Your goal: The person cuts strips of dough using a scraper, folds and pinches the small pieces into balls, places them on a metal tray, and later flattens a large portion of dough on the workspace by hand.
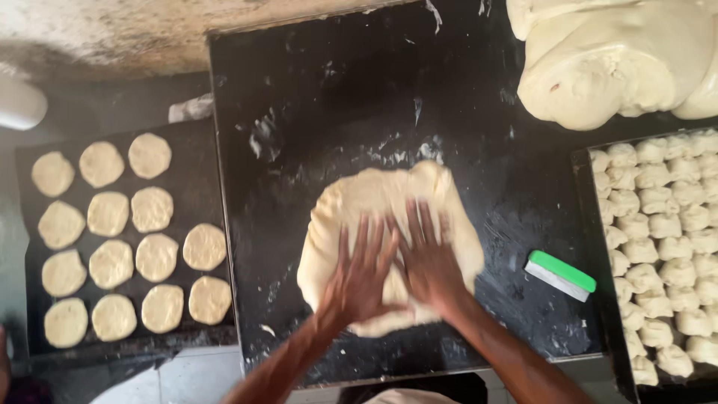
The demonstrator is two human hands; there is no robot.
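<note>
A flat, roughly round sheet of pale dough (374, 202) lies in the middle of a black work board (314, 97). Both my hands press flat on its near half, side by side. My left hand (363, 273) has its fingers spread and pointing away from me. My right hand (428, 258) lies just beside it, fingers spread too, touching the dough. Neither hand grips anything.
A green-handled dough scraper (561, 274) lies right of the dough. A big mass of dough (613, 60) sits at the back right. A black tray (26, 164) on the left holds several flat dough rounds; another tray (582, 161) on the right holds several dough lumps.
</note>
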